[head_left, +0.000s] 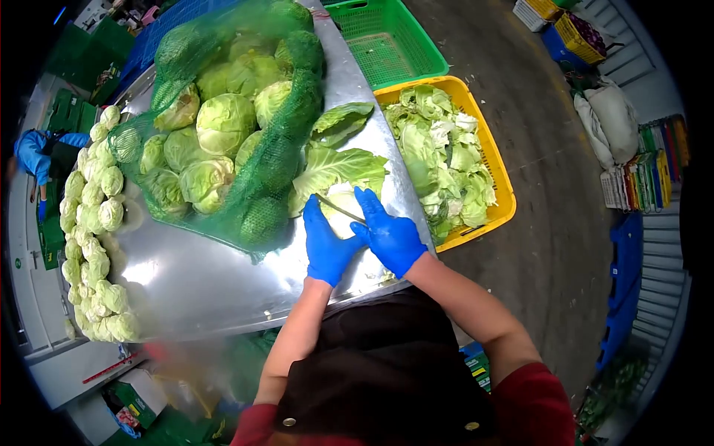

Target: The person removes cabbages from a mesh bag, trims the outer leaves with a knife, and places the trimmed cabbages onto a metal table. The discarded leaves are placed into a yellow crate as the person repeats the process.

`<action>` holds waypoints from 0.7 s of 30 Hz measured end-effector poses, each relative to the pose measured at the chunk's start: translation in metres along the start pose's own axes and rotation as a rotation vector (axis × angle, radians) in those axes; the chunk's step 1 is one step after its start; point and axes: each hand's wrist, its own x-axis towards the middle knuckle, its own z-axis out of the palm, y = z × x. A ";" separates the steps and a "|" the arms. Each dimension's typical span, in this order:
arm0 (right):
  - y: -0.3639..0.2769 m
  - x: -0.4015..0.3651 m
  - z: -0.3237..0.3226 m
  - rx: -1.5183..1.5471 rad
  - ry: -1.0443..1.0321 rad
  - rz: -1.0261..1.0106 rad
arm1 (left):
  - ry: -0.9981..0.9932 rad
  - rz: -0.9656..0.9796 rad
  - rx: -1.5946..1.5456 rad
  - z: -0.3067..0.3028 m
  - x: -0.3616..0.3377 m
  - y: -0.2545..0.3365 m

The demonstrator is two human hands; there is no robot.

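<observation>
A pale cabbage [341,210] sits on the metal table right in front of me, between my two blue-gloved hands. My left hand [327,247] presses around its left side and steadies it. From my right hand [394,235], on the cabbage's right side, a thin dark knife blade [338,208] runs across the top; the handle is hidden in the glove. Loose green outer leaves [327,169] spread just beyond the cabbage. Farther left, a green mesh sack [275,167] lies opened around several whole cabbages [225,125].
Trimmed cabbages [93,219] line the left edge of the metal table [186,275]. A yellow crate [506,193] of discarded leaves [446,152] stands at the right, with a green crate [394,44] behind it. A person in blue [33,152] is at the far left.
</observation>
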 end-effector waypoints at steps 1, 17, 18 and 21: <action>0.003 0.009 0.003 -0.042 -0.071 0.030 | -0.041 -0.050 -0.040 -0.002 0.003 0.000; 0.005 0.031 -0.023 0.261 0.179 0.164 | -0.454 0.248 -0.146 -0.057 0.027 -0.015; 0.004 0.030 -0.018 0.281 0.055 0.127 | -0.373 0.217 -0.209 -0.051 0.022 -0.017; 0.017 0.028 0.003 0.365 -0.028 0.152 | -0.101 0.076 -0.385 -0.027 0.003 -0.040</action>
